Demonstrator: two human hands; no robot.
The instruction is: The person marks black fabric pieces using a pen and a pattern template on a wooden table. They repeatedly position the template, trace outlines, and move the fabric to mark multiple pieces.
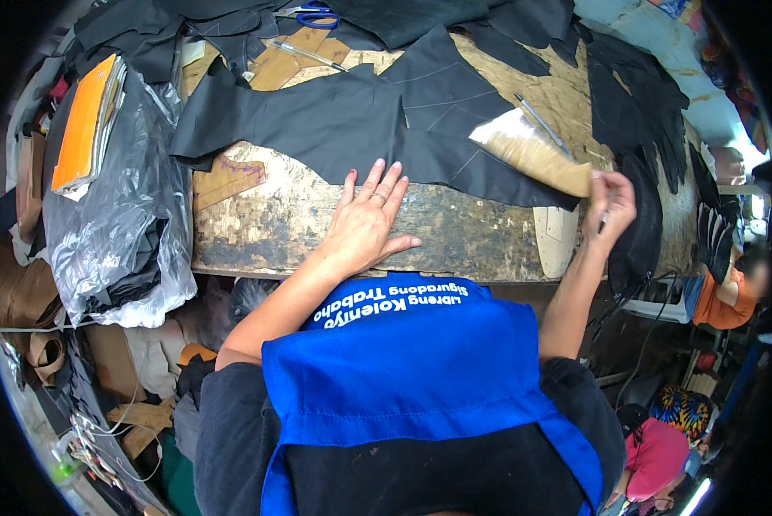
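A cut piece of black fabric (334, 120) with faint chalk lines lies spread on a worn wooden worktable (455, 236). My left hand (364, 222) rests flat on the table at the fabric's near edge, fingers apart, fingertips touching the cloth. My right hand (611, 206) grips the handle of a straw-coloured brush (536, 159), whose bristles lie over the right part of the fabric.
More black fabric pieces (635, 103) are piled at the table's back and right. Blue-handled scissors (317, 15) and a pen (309, 54) lie at the back. A plastic bag of cloth (119, 232) and an orange folder (81, 125) sit left. A person in orange (721, 301) is at right.
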